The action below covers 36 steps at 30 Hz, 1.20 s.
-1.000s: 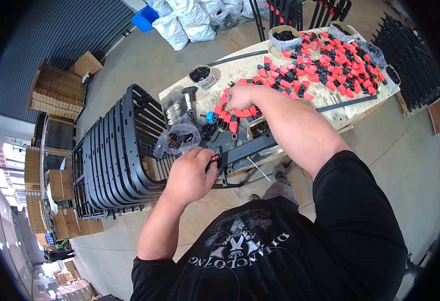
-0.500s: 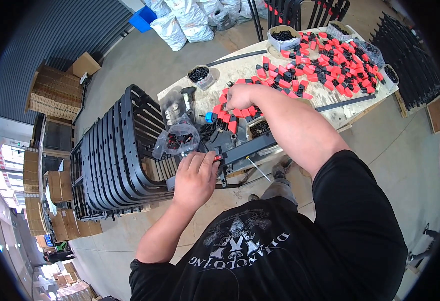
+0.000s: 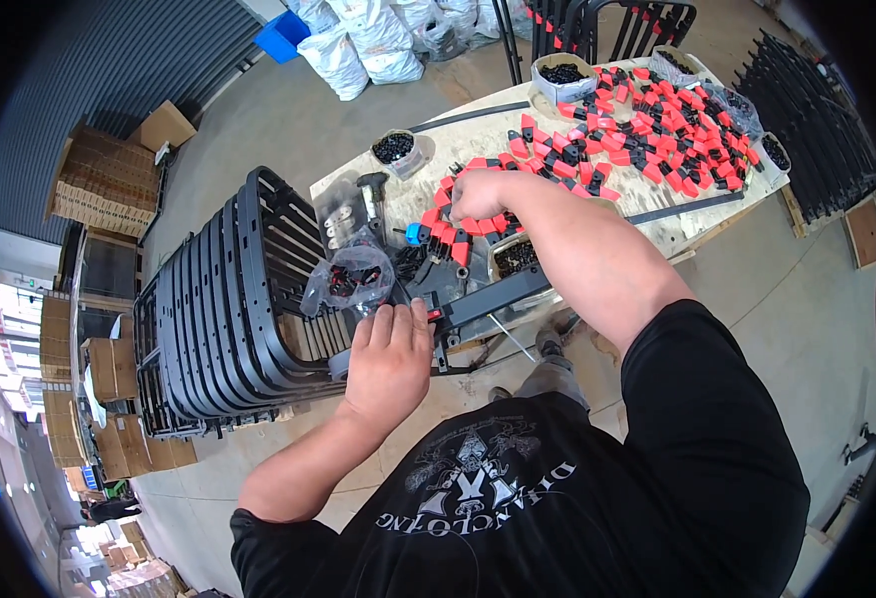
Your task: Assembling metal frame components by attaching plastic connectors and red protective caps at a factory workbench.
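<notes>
My left hand [image 3: 390, 351] lies over the black metal tube [image 3: 498, 295], fingers bent round it and thumb up. A small red piece [image 3: 434, 315] shows on the tube beside the thumb. Over the table, my right hand [image 3: 478, 194] reaches down among red-and-black plastic parts [image 3: 461, 239], its fingers closed and pointing down. What they pinch, if anything, is hidden. Near the tube are a clear bag [image 3: 353, 279] of small parts, a box [image 3: 511, 259] of small black pieces, a blue round piece [image 3: 414, 233] and a hammer [image 3: 370, 189].
Black metal frames [image 3: 223, 299] stand stacked on the left. A heap of red-and-black parts [image 3: 647, 130] covers the table's far right, with tubs [image 3: 562, 75] of black pieces around it. White sacks [image 3: 363, 50] and a blue bin [image 3: 283, 38] sit behind. More black bars [image 3: 807, 120] lean right.
My left hand has shifted slightly and its thumb has come away from the red piece; the left elbow has swung outward. My right hand stays at nearly the same spot over the parts.
</notes>
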Each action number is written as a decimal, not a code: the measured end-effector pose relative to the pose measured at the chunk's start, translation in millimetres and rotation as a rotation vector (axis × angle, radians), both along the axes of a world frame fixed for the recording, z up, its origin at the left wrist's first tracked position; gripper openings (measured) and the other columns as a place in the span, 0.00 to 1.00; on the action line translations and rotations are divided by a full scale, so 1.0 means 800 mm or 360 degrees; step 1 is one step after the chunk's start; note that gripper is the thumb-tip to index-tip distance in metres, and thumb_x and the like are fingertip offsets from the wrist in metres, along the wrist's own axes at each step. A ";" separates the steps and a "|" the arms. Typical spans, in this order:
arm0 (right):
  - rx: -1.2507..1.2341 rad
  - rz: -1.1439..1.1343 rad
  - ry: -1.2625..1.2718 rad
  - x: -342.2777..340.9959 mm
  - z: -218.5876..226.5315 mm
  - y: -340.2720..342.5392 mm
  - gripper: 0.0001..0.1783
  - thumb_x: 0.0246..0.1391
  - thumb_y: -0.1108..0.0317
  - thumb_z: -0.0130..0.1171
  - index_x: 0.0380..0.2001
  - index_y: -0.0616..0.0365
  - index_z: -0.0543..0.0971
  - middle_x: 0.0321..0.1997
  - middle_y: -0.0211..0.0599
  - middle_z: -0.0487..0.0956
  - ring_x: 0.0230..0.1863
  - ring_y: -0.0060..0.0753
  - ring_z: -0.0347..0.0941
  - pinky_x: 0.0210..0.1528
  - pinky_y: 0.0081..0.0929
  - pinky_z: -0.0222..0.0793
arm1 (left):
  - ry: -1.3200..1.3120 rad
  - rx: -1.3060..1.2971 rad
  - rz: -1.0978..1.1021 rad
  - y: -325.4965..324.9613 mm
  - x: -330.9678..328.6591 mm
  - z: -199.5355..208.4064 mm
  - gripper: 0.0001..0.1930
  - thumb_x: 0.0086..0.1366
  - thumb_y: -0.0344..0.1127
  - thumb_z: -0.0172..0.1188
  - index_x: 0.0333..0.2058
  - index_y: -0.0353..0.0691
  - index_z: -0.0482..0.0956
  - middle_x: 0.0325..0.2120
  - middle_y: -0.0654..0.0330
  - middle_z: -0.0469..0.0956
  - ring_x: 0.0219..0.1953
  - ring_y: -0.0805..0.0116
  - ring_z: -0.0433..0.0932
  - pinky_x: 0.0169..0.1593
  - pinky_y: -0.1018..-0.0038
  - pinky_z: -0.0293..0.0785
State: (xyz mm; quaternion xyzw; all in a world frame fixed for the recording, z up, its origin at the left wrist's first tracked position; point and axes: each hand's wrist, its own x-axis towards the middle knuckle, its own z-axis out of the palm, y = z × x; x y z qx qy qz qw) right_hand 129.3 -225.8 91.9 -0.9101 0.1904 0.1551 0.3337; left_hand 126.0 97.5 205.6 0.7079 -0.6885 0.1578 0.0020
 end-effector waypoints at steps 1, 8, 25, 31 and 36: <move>0.0013 -0.0020 -0.0008 -0.002 0.001 0.001 0.28 0.52 0.51 0.64 0.48 0.63 0.83 0.51 0.53 0.83 0.50 0.48 0.81 0.51 0.40 0.76 | -0.0144 0.0091 0.0007 0.000 -0.004 0.004 0.19 0.64 0.34 0.61 0.50 0.29 0.77 0.40 0.51 0.79 0.44 0.54 0.77 0.47 0.61 0.73; 0.0065 -0.0044 -0.0011 -0.010 0.008 -0.001 0.28 0.51 0.51 0.65 0.47 0.64 0.84 0.50 0.52 0.84 0.47 0.48 0.82 0.48 0.40 0.77 | 0.0204 0.0086 -0.0079 -0.008 0.010 0.009 0.15 0.62 0.35 0.62 0.44 0.31 0.79 0.36 0.53 0.79 0.40 0.56 0.77 0.44 0.64 0.74; 0.0037 -0.0128 0.0115 -0.009 0.024 0.007 0.23 0.55 0.54 0.65 0.50 0.57 0.84 0.50 0.46 0.84 0.51 0.43 0.80 0.53 0.39 0.73 | 0.0486 0.0098 -0.0084 -0.011 0.024 0.014 0.12 0.62 0.36 0.65 0.40 0.36 0.80 0.37 0.54 0.79 0.43 0.54 0.78 0.48 0.61 0.74; 0.0068 -0.0142 0.0073 -0.008 0.019 0.006 0.23 0.54 0.54 0.65 0.48 0.57 0.84 0.49 0.45 0.84 0.50 0.43 0.80 0.52 0.38 0.74 | 0.0645 0.0104 -0.0027 -0.011 0.024 0.019 0.19 0.60 0.41 0.68 0.43 0.33 0.80 0.40 0.51 0.81 0.44 0.49 0.79 0.50 0.59 0.76; 0.0066 -0.0111 -0.0011 -0.007 0.014 0.000 0.25 0.52 0.52 0.63 0.43 0.62 0.86 0.45 0.51 0.85 0.42 0.46 0.82 0.46 0.39 0.77 | 0.1088 0.0149 0.0212 -0.021 0.030 0.025 0.30 0.58 0.49 0.72 0.49 0.29 0.78 0.41 0.45 0.81 0.44 0.47 0.81 0.50 0.60 0.78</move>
